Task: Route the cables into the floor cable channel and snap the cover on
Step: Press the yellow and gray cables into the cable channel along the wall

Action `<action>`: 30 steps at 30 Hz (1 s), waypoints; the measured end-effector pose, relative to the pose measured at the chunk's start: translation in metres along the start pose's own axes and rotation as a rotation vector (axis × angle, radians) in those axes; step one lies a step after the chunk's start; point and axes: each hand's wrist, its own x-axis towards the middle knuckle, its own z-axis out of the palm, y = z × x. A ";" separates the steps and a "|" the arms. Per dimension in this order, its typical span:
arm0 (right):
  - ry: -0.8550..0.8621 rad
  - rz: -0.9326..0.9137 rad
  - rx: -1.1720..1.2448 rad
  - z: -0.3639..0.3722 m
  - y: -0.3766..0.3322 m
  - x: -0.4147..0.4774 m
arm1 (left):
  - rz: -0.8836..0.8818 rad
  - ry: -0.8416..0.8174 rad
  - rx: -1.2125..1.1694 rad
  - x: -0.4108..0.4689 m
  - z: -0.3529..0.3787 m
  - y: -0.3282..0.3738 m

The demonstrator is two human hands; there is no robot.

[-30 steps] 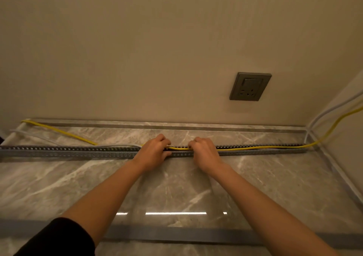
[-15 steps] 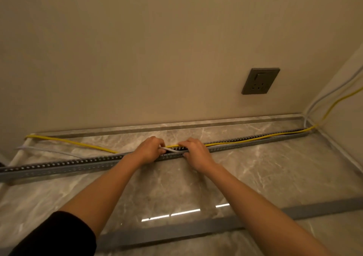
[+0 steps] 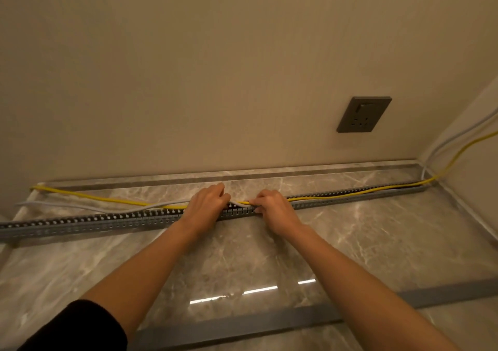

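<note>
Both hands are working at the middle of the long grey slotted plastic cable channel (image 3: 107, 220) lying on the glossy grey-brown marble floor (image 3: 350, 243), near the beige wall. The left hand (image 3: 206, 206) and right hand (image 3: 272, 208) are curling their fingers around the thin yellow cable (image 3: 350, 195) and the pale grey cable (image 3: 80, 207), pinching both over the channel's open top. To the right the cables are lying inside the channel; to the left they are trailing loose on the floor behind it. The flat grey cover strip (image 3: 269, 321) is lying apart, nearer the person.
</note>
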 end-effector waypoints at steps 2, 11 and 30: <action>0.005 -0.001 -0.025 -0.001 0.000 0.002 | -0.008 -0.016 0.060 -0.003 -0.009 -0.002; -0.011 -0.008 -0.136 0.000 0.001 0.000 | -0.028 -0.099 0.112 -0.006 -0.020 0.016; -0.073 0.042 -0.182 -0.001 -0.018 0.003 | -0.244 -0.189 -0.424 -0.009 -0.017 0.012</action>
